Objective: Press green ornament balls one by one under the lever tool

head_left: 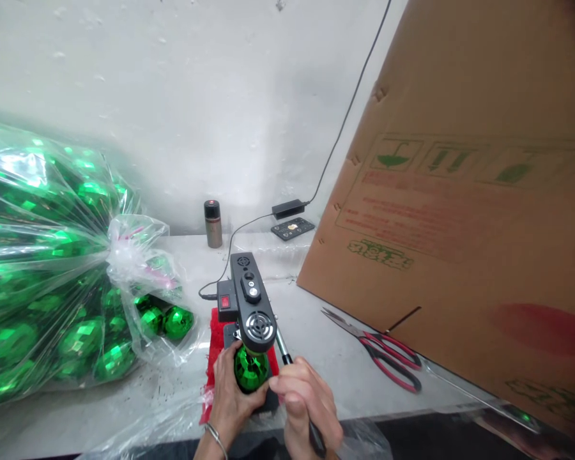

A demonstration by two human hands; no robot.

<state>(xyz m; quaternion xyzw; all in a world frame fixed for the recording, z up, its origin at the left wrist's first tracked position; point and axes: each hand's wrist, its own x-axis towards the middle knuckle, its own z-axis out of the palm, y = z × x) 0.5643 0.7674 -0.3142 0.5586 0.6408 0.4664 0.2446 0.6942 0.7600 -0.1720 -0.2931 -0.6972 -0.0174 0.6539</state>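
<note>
The left hand [232, 393] wraps around a shiny green faceted plastic ball [250, 369], holding it seated under the head of a small black benchtop press machine [249, 300] that stands on a red pad [216, 348] near the front edge of the white worktop [326, 351]. The right hand [301, 402] is closed round the machine's black-gripped metal lever [287, 358], fingers curled tight.

The left fingers sit close beside the ball under the press head, so they could well get nipped if the lever travels while they lie there. The ball looks smooth and slippery; a slightly off-centre seat might let it skid or crack under pressure. The machine is close to the worktop edge, and a hard pull could shift it on its pad.

A clear plastic bag of green balls [43, 268] lies to the left, and red-handled scissors [388, 358] lie to the right beside a leaning brown cardboard box [460, 211].
</note>
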